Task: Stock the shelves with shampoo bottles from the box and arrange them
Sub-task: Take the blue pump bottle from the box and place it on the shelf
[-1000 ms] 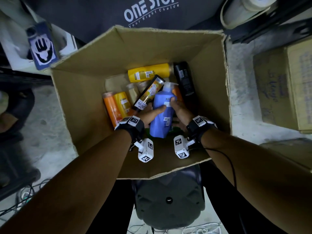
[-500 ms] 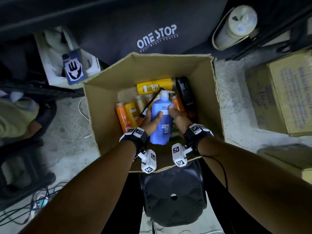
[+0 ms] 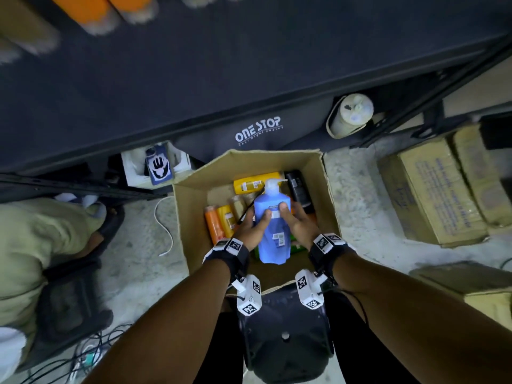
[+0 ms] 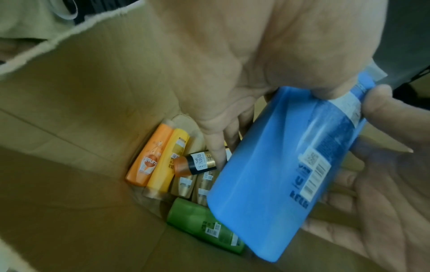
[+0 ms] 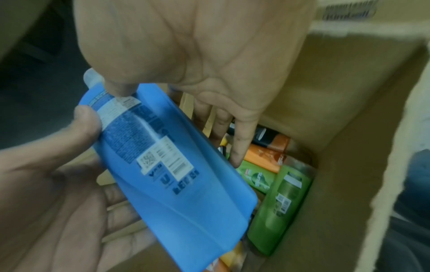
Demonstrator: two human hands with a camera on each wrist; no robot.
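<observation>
- Orange and yellow plastic shampoo bottles lie flat along the left side of the brown cardboard box, with gold ones and a green one next to them in the left wrist view.
- Left hand grips the left flank of the tall blue pump-top shampoo bottle: thumb pressed on the back label near the top, other fingers curled round behind where I can't see them properly.
- What's changed: a second ago that blue bottle was down among the pile, now it's lifted up and clear of the others, and the head camera has tipped up enough to catch the dark shelf unit above. So pick-up looks done, and carrying it to the shelf is what's left, I'd say.
- Bottle sits between the two palms, pump nozzle pointing away from the person, base toward the wrists, hanging over the box and touching nothing else as far as I can tell.
- Right hand mirrors the left: thumb on the label just beside the other thumb, fingers wrapped round the right side.
- More green and orange bottles, plus a black one, stay in the box's right corner.
</observation>
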